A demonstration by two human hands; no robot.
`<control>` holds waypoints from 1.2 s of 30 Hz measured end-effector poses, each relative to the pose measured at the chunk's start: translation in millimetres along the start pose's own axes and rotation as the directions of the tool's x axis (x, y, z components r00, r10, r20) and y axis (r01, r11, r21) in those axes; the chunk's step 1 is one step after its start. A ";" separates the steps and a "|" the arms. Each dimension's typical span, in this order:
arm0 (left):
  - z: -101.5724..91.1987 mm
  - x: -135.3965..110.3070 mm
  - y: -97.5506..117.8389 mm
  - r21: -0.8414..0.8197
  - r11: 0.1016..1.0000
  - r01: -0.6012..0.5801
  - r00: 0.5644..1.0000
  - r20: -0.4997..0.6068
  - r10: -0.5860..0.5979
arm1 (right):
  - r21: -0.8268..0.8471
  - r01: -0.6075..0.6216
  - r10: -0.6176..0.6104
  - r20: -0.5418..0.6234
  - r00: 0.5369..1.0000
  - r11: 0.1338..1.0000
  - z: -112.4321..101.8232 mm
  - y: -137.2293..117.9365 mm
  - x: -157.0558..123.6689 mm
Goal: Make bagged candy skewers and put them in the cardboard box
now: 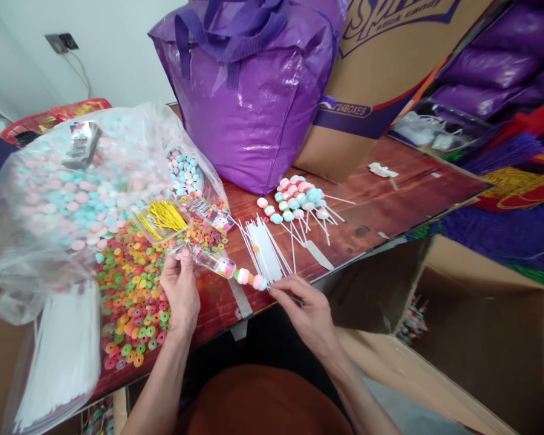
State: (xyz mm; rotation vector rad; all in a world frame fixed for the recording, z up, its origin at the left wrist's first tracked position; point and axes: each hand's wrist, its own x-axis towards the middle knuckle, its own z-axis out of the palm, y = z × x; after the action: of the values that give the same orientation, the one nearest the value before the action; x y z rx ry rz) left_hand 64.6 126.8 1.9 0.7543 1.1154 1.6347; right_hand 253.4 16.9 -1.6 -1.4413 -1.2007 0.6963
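Note:
My left hand (180, 289) is closed round the end of a narrow clear wrapper sleeve (211, 260) with a printed pattern. A candy skewer (249, 278) with pink and orange marshmallows sticks out of the sleeve's right end. My right hand (304, 305) pinches the white stick of that skewer near the table's front edge. Just beyond lies a bundle of bare white sticks (263, 248). Finished marshmallow skewers (298, 199) are piled further back on the wooden table (390, 199).
A big clear bag of pastel marshmallows (68, 193) and a heap of coloured ring candies (129, 290) fill the left. Yellow twist ties (165, 216) lie in a small packet. A purple bag (254, 96) and a cardboard box (390, 66) stand behind. White sleeves (63, 356) lie front left.

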 end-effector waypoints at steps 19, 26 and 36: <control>12.0 -22.5 -3.2 0.006 0.930 0.368 0.902 0.241 -0.358 | -0.396 0.281 -0.286 0.049 0.957 0.874 27.9 1.5 -10.5; 4.7 -14.1 -7.3 0.002 0.878 0.479 0.842 0.281 -0.461 | -0.265 0.148 -0.114 0.139 0.984 0.953 22.3 -4.0 -5.1; 5.9 -20.3 -8.6 -0.010 0.849 0.528 0.805 0.323 -0.497 | -0.024 -0.222 0.217 0.327 0.920 0.975 22.9 -5.1 -0.3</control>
State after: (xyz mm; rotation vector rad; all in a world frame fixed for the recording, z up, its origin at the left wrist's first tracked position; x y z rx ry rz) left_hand 79.7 110.3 -3.2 0.5523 0.9009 1.0567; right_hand 231.2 24.4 -2.5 -1.5021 -1.2919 1.1336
